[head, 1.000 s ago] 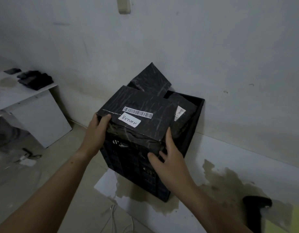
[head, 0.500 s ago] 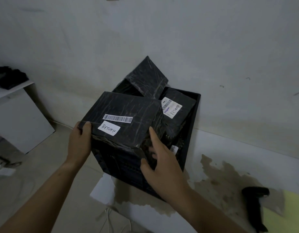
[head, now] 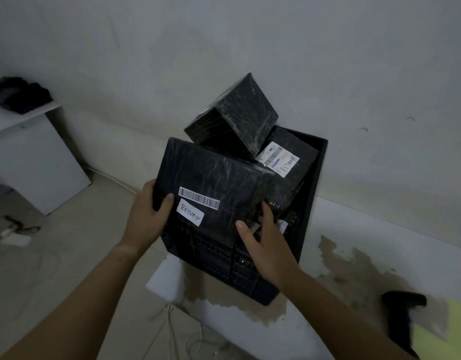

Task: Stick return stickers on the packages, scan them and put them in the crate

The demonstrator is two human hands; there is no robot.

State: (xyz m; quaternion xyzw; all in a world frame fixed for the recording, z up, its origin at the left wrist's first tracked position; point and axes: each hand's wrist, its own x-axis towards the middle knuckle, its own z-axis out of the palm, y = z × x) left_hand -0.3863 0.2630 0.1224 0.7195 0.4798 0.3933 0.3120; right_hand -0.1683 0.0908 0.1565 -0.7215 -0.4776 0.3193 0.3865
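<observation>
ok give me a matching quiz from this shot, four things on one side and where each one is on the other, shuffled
Things
1. barcode-strip package
2. cube package
3. black scanner
4. dark cloth

Places
A. on the white table at far left
B. tilted on top of the pile in the crate
C. alone at lower right, apart from the crate
D. gripped by the left hand, steadied by the right hand

Pairs: 1-D, 2-B, 3-C, 4-A

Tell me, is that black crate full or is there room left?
Full, it seems: packages rise above the crate rim, a tilted box perches on top, and the held package covers its front.
</observation>
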